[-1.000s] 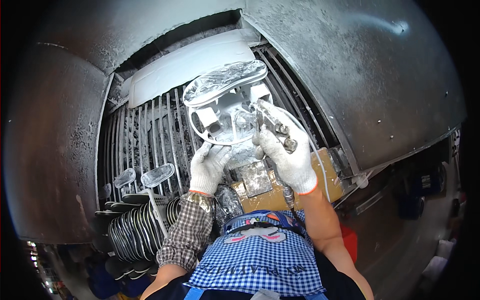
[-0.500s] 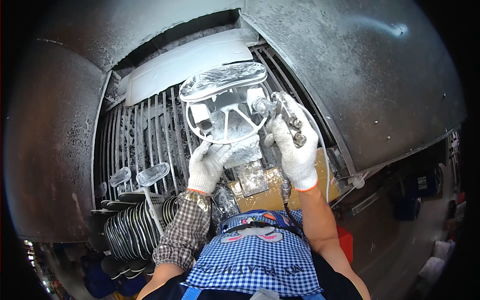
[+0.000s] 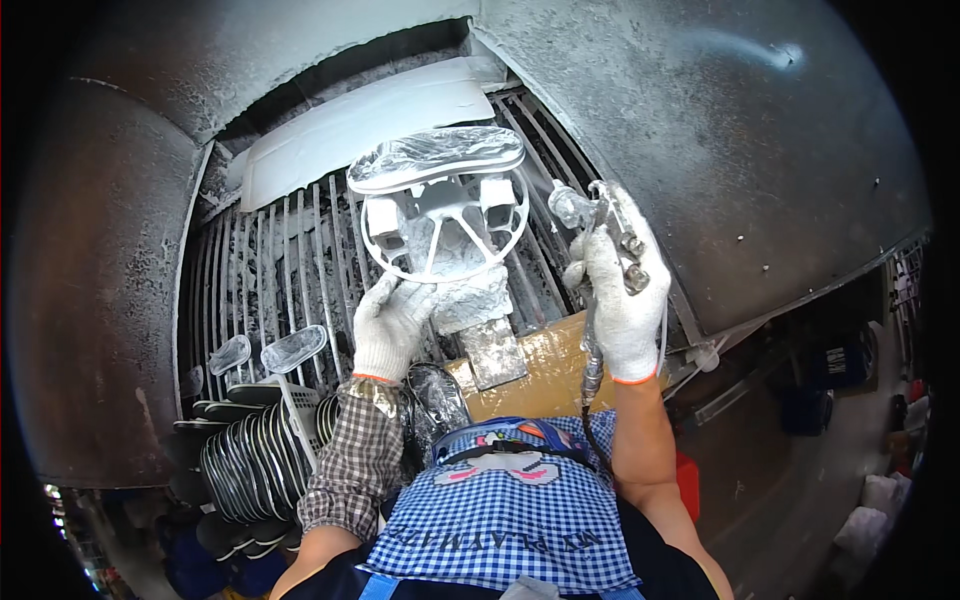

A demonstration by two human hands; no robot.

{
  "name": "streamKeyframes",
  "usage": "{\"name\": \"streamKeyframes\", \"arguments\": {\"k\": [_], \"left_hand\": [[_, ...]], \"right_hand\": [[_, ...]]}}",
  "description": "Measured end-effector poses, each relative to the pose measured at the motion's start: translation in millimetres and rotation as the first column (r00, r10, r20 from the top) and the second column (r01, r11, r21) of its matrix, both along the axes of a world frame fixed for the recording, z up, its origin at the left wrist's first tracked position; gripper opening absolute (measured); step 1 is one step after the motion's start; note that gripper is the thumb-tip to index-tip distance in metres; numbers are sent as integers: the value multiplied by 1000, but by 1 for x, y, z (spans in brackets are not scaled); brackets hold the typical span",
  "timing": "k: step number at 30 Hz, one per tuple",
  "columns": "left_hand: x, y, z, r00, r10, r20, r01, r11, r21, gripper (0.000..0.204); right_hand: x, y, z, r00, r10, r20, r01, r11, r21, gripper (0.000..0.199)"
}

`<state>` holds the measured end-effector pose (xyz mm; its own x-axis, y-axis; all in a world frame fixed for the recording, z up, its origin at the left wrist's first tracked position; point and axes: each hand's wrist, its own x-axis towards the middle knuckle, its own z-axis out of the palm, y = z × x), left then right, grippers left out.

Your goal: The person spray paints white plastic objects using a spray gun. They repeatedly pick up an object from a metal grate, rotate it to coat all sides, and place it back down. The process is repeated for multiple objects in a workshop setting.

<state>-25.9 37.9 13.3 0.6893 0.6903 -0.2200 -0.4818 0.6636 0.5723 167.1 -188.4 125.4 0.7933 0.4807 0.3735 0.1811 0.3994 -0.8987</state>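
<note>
Beyond a blue checked apron point(image 3: 500, 530), a spray gun point(image 3: 572, 206) is held in the gloved right hand point(image 3: 630, 290), right of and apart from a white spoked wheel point(image 3: 433, 250). The wheel's near rim is touched by the gloved left hand point(image 3: 390, 325); whether it is gripped cannot be told. Over its far edge, a film-covered sole point(image 3: 436, 152) is propped; it could be dislodged by a jolted wheel, or unevenly coated through a tilted nozzle. Behind, a pale sheet point(image 3: 365, 130) is laid across slats point(image 3: 318, 225).

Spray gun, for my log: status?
Left hand at rim of spoked wheel. Right hand grips spray gun. Film-covered shoe sole at wheel's far side. Nothing visible between gun and sole.
</note>
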Motion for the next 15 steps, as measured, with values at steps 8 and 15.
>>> {"name": "streamKeyframes", "arguments": {"k": [8,15], "left_hand": [[-14,20,-3,999,50,0,-50,998,44,45],[-13,18,-1,987,160,-27,-158,986,45,33]], "right_hand": [[-11,-24,4,998,44,-38,-43,999,15,52],[-17,-38,10,998,-9,-59,6,999,-39,53]]}}
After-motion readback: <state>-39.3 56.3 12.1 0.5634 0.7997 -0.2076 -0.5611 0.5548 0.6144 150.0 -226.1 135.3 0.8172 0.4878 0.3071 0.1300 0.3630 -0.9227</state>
